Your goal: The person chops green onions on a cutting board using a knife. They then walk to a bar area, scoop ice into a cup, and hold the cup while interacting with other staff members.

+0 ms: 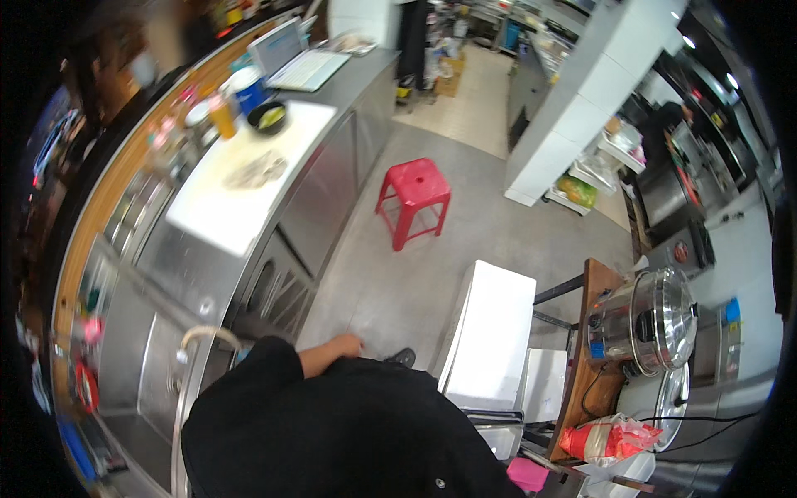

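Observation:
My left hand (pixel 344 345) is in front of my black shirt (pixel 332 423), above the grey floor and near a dark shoe (pixel 402 358). Part of it is covered by the shirt, and its fingers are too small and hidden to read; nothing held shows. My right hand is out of sight. On the counter to the left lies a white cutting board (pixel 241 216) with a greyish heap of food (pixel 256 171) on it. A black bowl (pixel 267 119) with something green inside stands at the board's far end, beside an orange squeeze bottle (pixel 221 116).
A red plastic stool (pixel 414 192) stands ahead on the floor. The metal sink (pixel 158 373) is at my left. To my right are a white box (pixel 491 324) and a wooden shelf (pixel 591 332) bearing a steel pot (pixel 635 319). An open laptop (pixel 307 70) sits farther along the counter.

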